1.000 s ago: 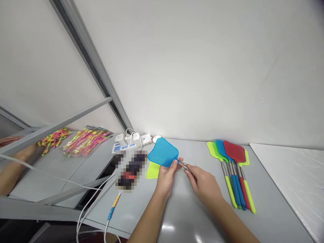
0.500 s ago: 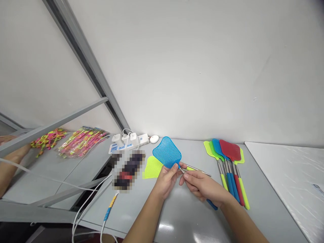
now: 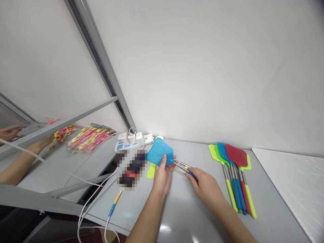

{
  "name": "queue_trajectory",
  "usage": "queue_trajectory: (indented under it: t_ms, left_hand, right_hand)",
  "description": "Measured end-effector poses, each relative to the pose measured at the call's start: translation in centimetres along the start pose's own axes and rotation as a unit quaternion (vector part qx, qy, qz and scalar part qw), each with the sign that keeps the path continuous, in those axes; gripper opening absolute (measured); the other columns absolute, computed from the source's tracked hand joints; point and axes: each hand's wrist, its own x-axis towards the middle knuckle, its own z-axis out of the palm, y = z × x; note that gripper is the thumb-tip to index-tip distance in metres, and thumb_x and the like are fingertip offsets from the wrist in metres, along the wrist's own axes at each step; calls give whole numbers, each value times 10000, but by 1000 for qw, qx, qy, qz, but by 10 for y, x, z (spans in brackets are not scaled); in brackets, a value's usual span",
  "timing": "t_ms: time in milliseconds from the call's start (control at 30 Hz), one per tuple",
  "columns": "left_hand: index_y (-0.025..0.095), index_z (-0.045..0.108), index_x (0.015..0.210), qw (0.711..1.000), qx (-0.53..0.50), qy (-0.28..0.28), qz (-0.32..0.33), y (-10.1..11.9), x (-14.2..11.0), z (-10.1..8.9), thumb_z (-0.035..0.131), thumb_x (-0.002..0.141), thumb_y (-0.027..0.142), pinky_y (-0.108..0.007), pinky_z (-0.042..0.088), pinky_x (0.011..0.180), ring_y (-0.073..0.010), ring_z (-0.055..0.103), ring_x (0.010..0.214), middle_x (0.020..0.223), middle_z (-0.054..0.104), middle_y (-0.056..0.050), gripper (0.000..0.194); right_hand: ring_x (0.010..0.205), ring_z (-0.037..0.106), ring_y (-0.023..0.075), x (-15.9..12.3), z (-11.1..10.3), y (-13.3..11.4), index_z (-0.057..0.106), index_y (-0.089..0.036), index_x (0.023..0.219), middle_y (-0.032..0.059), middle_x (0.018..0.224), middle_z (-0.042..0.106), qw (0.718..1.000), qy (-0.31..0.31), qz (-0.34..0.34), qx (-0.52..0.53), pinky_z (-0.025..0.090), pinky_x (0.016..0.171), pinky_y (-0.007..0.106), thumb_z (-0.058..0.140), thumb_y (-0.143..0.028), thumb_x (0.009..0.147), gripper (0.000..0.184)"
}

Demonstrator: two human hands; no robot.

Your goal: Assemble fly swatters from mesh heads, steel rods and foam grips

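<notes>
A blue fly swatter (image 3: 160,151) is held above the table between my two hands, its perforated head up and to the left. My left hand (image 3: 162,173) is closed around the swatter's neck, thumb lying on the lower part of the head. The fingers of my right hand (image 3: 204,180) are wrapped around its blue grip, with a stretch of metal rod showing between the hands. Beneath lies a yellow-green swatter (image 3: 151,171), mostly covered by the blue head and my left hand. A metal rod end shows just behind the blue swatter's rod.
Several swatters in a fanned stack (image 3: 236,155) lie at right, beside a white wrapped board (image 3: 288,168). A power strip (image 3: 126,145) with white plugs and cables stands against the wall. Left of a metal frame post are bagged colourful toys (image 3: 91,136) and another person's arms (image 3: 22,162).
My right hand was pinching near the swatter's neck half a second ago; now it is farther right on the blue grip. My left thumb has shifted onto the head. The view swung slightly.
</notes>
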Motion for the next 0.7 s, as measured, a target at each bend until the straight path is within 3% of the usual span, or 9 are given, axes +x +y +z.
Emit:
queue_trajectory:
  t_ms: [167, 267, 333, 467, 600, 700]
  left_hand:
    - [147, 667, 992, 1000, 18, -17, -11, -6, -5, 6, 751, 789, 387, -407, 512, 892, -228, 712, 893, 992, 731, -92, 326]
    - [154, 673, 982, 999, 23, -25, -19, -11, -9, 10, 741, 798, 402, -416, 510, 894, -234, 716, 893, 997, 733, -91, 316]
    - [151, 678, 965, 999, 26, -30, -25, -12, -12, 12, 728, 809, 416, -413, 513, 887, -238, 717, 896, 989, 735, -96, 311]
    - [135, 691, 920, 998, 29, -44, -35, -8, -14, 13, 727, 807, 429, -374, 523, 831, -247, 720, 884, 925, 742, -101, 316]
    - [134, 697, 861, 997, 21, -66, -41, -1, -14, 13, 729, 804, 435, -323, 527, 735, -253, 720, 875, 852, 741, -86, 307]
    - [133, 698, 853, 995, 16, -79, -50, 2, -14, 12, 722, 807, 448, -312, 525, 709, -248, 722, 853, 832, 741, -87, 320]
  right_hand:
    - [743, 602, 217, -2, -5, 0, 620, -221, 916, 55, 869, 691, 1000, -19, -5, 13, 388, 650, 306, 363, -378, 976, 308]
    - [673, 530, 172, -2, -11, 4, 601, -209, 806, 15, 738, 615, 991, -63, 16, 116, 370, 613, 278, 414, -421, 957, 320]
    - [567, 432, 126, -2, -13, 6, 619, -199, 816, -30, 616, 490, 969, -118, 52, 209, 317, 534, 247, 445, -460, 942, 338]
    - [427, 159, 70, -2, -12, 5, 617, -184, 887, -104, 516, 239, 869, -234, 151, 409, 145, 393, 218, 509, -575, 894, 405]
    - [415, 100, 40, -4, -8, 2, 607, -173, 886, -106, 555, 266, 763, -290, 200, 542, 76, 358, 198, 592, -547, 862, 375]
    - [417, 87, 34, -3, -7, 1, 605, -175, 884, -107, 561, 262, 714, -320, 220, 582, 65, 358, 180, 616, -509, 859, 335]
